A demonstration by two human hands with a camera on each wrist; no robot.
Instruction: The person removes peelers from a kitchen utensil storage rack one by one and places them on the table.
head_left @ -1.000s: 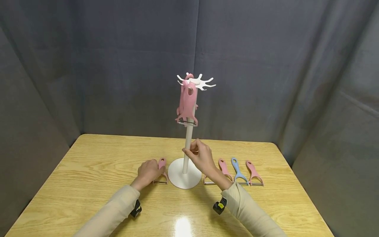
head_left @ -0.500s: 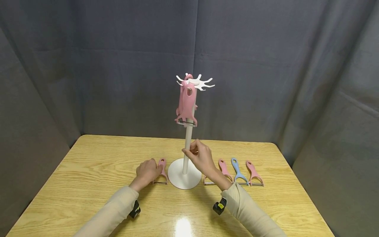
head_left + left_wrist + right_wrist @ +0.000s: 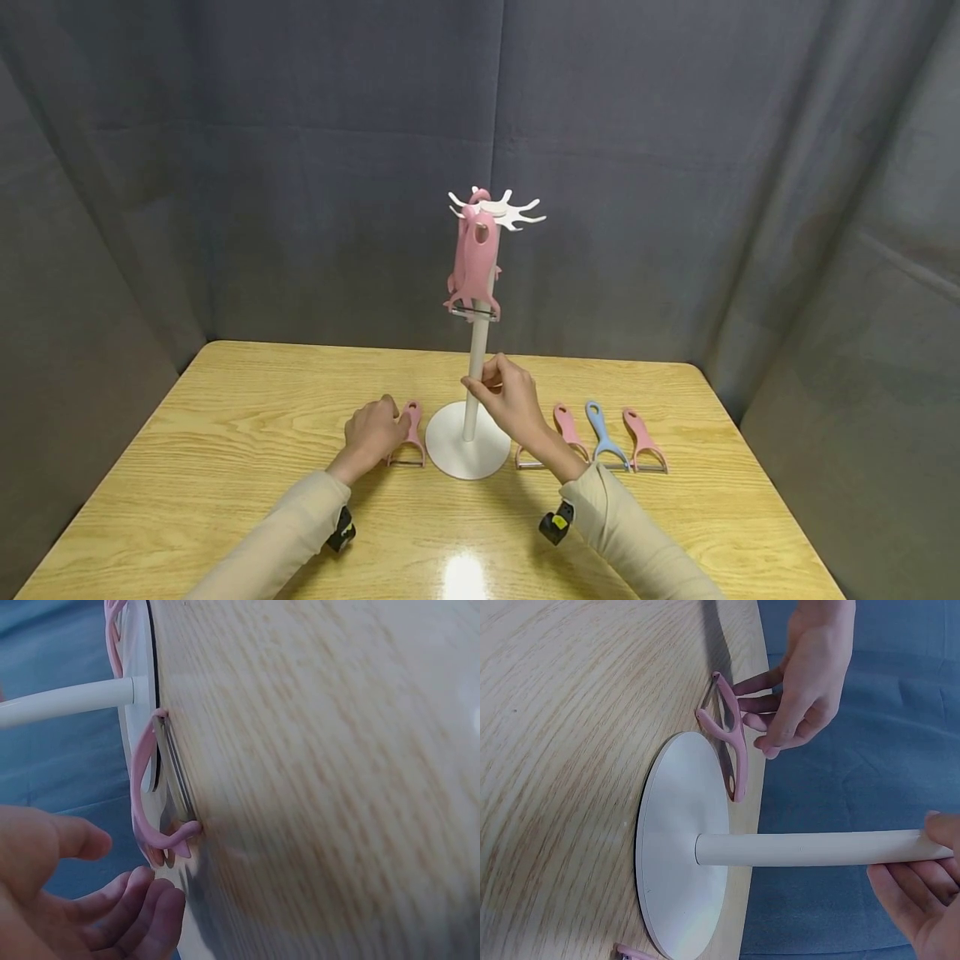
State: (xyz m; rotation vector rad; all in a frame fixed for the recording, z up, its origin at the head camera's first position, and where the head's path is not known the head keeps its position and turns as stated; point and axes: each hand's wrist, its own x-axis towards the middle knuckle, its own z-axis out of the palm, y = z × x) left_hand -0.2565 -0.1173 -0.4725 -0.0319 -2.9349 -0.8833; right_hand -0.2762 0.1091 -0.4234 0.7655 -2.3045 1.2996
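Pink peeler (image 3: 416, 433): on the table (image 3: 262, 417), just left of the white base (image 3: 482, 457).
Left hand (image 3: 372, 433): thumb and fingers spread beside it; can't tell if touching.
Right hand (image 3: 512, 400): pinching the white pole (image 3: 478, 346).
Handle (image 3: 413, 414): best pinched here, I think, pole held steady.

A patch of glare whitens the table (image 3: 435, 525), the curtain (image 3: 345, 167) is dim, and wrist views look soft.

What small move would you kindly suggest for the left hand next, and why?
Probably close the left hand on the pink peeler nearest it: thumb and fingers are spread beside that peeler, while the right hand holds the white pole.
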